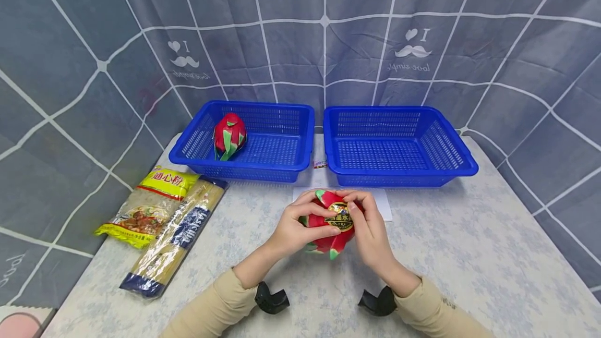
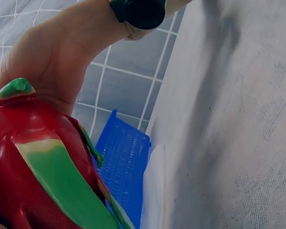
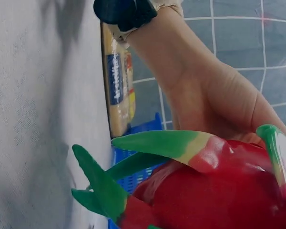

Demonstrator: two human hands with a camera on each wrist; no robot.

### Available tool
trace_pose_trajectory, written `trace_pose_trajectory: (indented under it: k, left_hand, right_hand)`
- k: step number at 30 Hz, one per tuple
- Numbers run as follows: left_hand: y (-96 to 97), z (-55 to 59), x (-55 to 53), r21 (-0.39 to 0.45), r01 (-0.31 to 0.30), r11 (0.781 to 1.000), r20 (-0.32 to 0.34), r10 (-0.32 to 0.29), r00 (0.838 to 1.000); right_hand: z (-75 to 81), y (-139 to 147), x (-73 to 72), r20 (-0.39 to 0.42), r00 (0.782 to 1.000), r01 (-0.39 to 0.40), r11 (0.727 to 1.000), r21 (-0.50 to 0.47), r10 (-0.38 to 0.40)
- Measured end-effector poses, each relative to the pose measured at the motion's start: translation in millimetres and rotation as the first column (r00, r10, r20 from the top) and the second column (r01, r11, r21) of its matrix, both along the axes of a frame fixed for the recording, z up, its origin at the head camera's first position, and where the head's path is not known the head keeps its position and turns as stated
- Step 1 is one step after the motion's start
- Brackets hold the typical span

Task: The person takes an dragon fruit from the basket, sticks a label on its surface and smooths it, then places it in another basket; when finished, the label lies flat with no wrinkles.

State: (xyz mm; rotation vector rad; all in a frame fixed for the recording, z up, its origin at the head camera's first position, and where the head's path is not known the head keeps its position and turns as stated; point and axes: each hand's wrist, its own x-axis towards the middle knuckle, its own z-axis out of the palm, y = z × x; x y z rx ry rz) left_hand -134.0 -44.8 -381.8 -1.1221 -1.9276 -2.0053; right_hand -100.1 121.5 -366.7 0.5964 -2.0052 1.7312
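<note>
Both hands hold a red dragon fruit (image 1: 323, 243) with green-tipped scales, above the near middle of the table. A round black-and-gold sticker (image 1: 341, 219) faces up on its skin. My left hand (image 1: 292, 226) grips the fruit's left side, thumb and index finger reaching the sticker's left edge. On the other side my right hand (image 1: 373, 233) holds the fruit, its thumb at the sticker's right edge. The left wrist view shows the fruit (image 2: 33, 176) close up, with the right hand (image 2: 52, 62) behind. Across the fruit in the right wrist view is the left hand (image 3: 205, 90).
A blue basket (image 1: 244, 172) at back left holds another dragon fruit (image 1: 230, 132). Beside it at right stands a second blue basket (image 1: 399, 173). A yellow pasta bag (image 1: 150, 202) and a long noodle pack (image 1: 176, 239) lie at left. A white sheet (image 1: 382, 205) lies behind the hands.
</note>
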Motion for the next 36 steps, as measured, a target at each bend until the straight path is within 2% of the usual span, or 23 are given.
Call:
trace_pose_trajectory:
  k: [4, 8, 12, 18, 23, 26, 31, 36]
  left_hand:
    - [-2.0, -0.8, -0.8, 0.023, -0.023, 0.999, 0.045, 0.022, 0.999]
    - [-4.8, -1.6, -1.5, 0.069, -0.037, 0.997, 0.107, 0.029, 0.994]
    - [-7.4, -1.1, -2.7, 0.101, -0.019, 0.995, 0.168, 0.002, 0.986]
    - [-10.3, 0.9, -1.7, 0.085, 0.038, 0.996, 0.216, -0.055, 0.975]
    - [-11.0, 1.2, -1.0, 0.090, 0.066, 0.994, 0.199, -0.083, 0.976]
    - [-9.8, 0.3, -2.2, 0.110, 0.070, 0.991, 0.143, -0.085, 0.986]
    - [-8.0, -0.5, -5.0, 0.145, 0.086, 0.986, 0.069, -0.096, 0.993]
    - [-8.9, 0.1, -7.1, 0.147, 0.105, 0.984, 0.059, -0.114, 0.992]
  right_hand:
    - [-0.7, 0.9, -2.0, -0.027, 1.000, -0.005, 0.997, 0.072, 0.007]
    - [-0.6, 5.3, -4.0, -0.035, 0.998, -0.053, 0.980, 0.192, 0.061]
    - [0.1, 10.1, -5.2, -0.026, 0.992, -0.110, 0.951, 0.290, 0.123]
    - [1.0, 12.6, -6.0, -0.048, 0.991, -0.100, 0.924, 0.370, 0.127]
    - [1.3, 13.2, -6.2, -0.062, 0.991, -0.085, 0.922, 0.378, 0.117]
    - [1.2, 11.7, -5.8, -0.063, 0.993, -0.073, 0.927, 0.369, 0.103]
    - [0.6, 7.4, -3.4, -0.079, 0.994, -0.043, 0.935, 0.353, 0.075]
    - [0.1, 6.1, -1.4, -0.107, 0.993, 0.002, 0.921, 0.390, 0.043]
